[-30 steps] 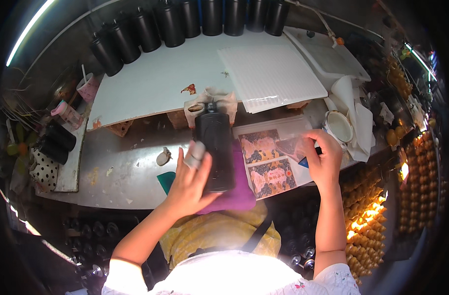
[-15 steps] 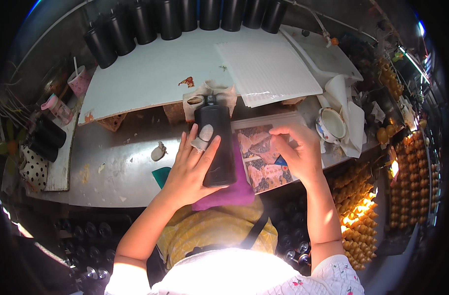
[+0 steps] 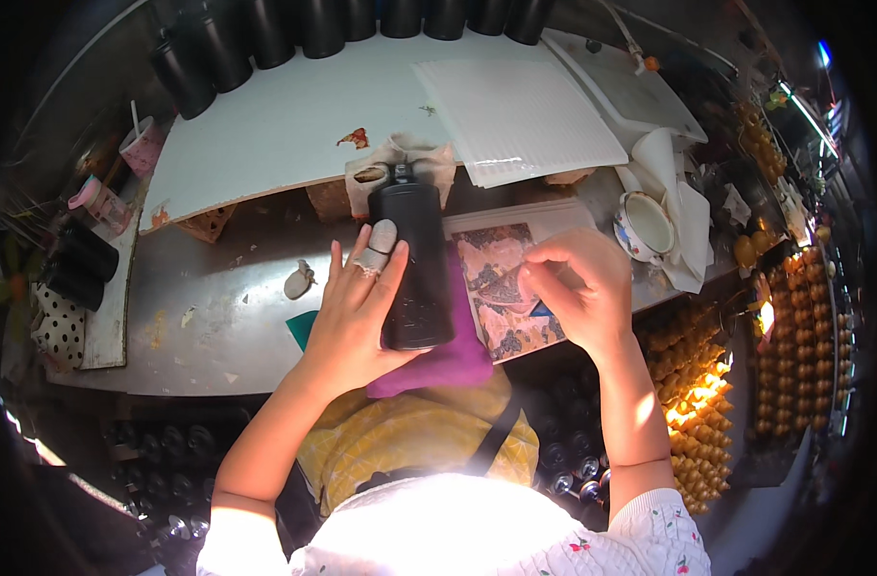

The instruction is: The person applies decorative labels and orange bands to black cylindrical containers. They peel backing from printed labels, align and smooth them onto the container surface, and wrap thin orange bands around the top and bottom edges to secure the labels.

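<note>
A matte black bottle (image 3: 414, 274) with a narrow neck lies on a folded purple cloth (image 3: 469, 350), its neck pointing away from me. My left hand (image 3: 357, 298) grips its left side, fingers spread along it and thumb by the base; one finger wears a whitish wrap. Thumb and forefinger of my right hand (image 3: 580, 288) are pinched on a thin patterned piece of paper (image 3: 504, 288). Under it lies a pink and grey patterned sheet (image 3: 491, 245) on a white stack. The fingertips partly hide the held edge.
Beyond the bottle neck sits a stained pale cloth (image 3: 414, 154). A white board (image 3: 265, 134) carries ribbed white sheets (image 3: 520, 115) and a row of black bottles (image 3: 321, 29). A flowered bowl (image 3: 644, 228) stands at right, a pink cup (image 3: 143, 149) at left. Golden beaded pieces (image 3: 693, 403) fill the lower right.
The patterned paper piece now shows lifted at my right fingertips, above the sheet. My left hand stays on the bottle. The whole view has shifted slightly.
</note>
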{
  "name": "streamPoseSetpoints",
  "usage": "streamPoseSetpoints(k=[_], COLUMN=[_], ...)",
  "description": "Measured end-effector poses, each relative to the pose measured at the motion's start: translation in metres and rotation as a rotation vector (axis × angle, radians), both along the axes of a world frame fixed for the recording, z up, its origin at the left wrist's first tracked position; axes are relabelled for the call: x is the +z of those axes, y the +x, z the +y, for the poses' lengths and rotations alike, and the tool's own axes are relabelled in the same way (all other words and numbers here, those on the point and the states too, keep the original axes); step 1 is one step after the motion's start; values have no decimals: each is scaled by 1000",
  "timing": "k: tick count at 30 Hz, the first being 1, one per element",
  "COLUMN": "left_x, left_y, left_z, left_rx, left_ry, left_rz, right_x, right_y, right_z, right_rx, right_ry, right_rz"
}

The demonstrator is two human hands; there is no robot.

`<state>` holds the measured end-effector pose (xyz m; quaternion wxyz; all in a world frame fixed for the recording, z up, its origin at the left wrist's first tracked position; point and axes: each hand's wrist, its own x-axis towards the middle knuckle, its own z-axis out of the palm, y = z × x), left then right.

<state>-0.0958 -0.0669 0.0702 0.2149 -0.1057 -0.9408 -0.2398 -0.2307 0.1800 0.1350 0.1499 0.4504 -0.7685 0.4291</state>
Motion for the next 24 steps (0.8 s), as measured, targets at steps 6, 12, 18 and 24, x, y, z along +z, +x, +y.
streamPoseSetpoints(k=[6,12,18,24], left_x=[45,60,11,-4], left_y=[-1,7,-21,-46], left_z=[32,21,0,-6], left_rx=[-43,1,210,170], left_ry=[191,391,925,1307], left_rz=[195,346,99,54], right_x=[49,51,-18,-27], right_y=[22,25,-6,-29], right_z=[-24,-50,-82,-94], right_rx=[210,305,239,195], right_ry=[-98,-144,-204,-192], right_rz=[-91,-626,-778,-850])
